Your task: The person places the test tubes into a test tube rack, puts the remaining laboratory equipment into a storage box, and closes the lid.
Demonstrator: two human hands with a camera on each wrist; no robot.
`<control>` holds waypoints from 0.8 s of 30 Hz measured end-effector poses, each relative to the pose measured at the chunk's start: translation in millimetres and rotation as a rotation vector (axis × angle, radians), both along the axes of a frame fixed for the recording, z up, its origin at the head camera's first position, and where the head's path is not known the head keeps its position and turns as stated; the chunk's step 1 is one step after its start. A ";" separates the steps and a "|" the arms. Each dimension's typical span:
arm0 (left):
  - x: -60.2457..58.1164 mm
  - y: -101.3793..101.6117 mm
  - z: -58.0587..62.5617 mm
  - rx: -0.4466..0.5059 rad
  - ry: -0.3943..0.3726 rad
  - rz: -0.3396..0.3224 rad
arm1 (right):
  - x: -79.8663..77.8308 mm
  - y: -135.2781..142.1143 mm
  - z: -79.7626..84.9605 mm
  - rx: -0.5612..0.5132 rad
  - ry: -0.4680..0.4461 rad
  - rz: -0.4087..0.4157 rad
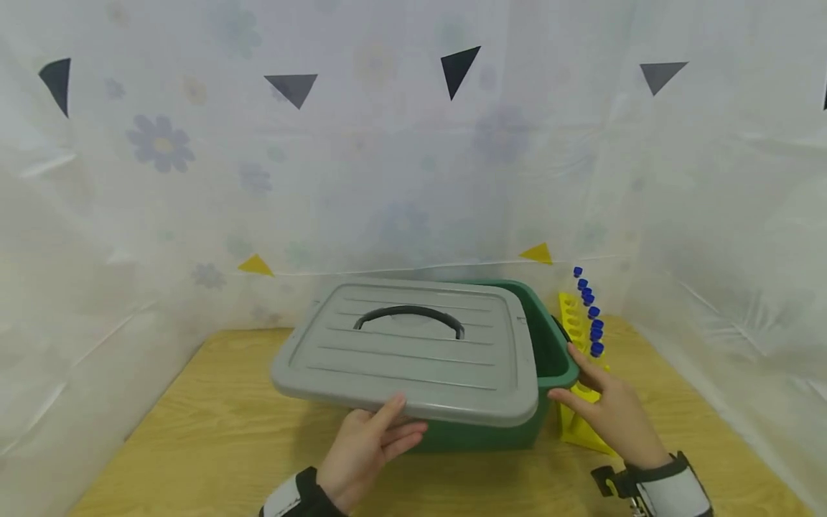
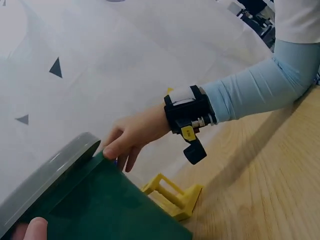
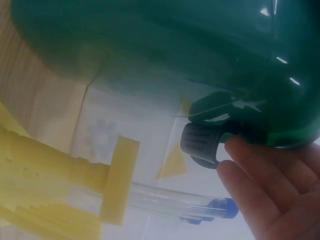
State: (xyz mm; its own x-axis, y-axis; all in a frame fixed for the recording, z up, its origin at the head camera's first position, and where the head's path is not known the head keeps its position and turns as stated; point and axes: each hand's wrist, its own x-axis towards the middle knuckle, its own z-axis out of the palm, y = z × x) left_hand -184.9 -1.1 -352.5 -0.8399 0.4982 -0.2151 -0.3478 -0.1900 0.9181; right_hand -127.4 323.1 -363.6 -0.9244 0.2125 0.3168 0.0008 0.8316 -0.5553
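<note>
A grey lid (image 1: 413, 362) with a black carrying handle (image 1: 410, 311) lies askew over a green storage box (image 1: 478, 436), shifted left so the box's right end shows uncovered. My left hand (image 1: 362, 449) holds the lid's front edge, thumb on top and fingers beneath. At the box's front right corner, my right hand (image 1: 614, 409) grips the rim between thumb and fingers. In the right wrist view, its fingertips are close to a black latch (image 3: 200, 141) on the box's side. The box's contents are hidden.
Just right of the box stands a yellow test tube rack (image 1: 591, 434), with several blue-capped tubes (image 1: 595, 324) in it. The box and rack stand on a wooden table (image 1: 213, 424). White sheeting (image 1: 388, 179) with flower prints and triangles rises behind and at both sides.
</note>
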 end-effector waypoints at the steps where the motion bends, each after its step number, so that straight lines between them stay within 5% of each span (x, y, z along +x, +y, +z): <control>1: 0.3 2.4 -0.3 -0.010 -0.014 -0.013 | -0.2 0.0 0.1 0.004 -0.002 -0.001; 9: 0.9 24.0 1.1 0.020 -0.085 -0.047 | 1.4 -1.2 0.8 -0.004 -0.024 0.005; 18: 4.5 41.3 0.1 0.054 -0.079 -0.048 | 1.6 0.1 0.8 0.010 0.011 0.041; 24: 7.7 49.4 -3.4 0.058 -0.073 -0.056 | 3.8 1.3 2.4 0.024 -0.046 0.063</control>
State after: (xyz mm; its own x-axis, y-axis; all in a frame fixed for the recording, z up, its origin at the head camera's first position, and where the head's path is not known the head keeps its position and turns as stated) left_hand -177.1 48.3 -355.9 -0.7934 0.5577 -0.2437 -0.4246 -0.2204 0.8781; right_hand -123.7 324.3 -361.1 -0.9494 0.1459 0.2782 -0.0273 0.8440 -0.5356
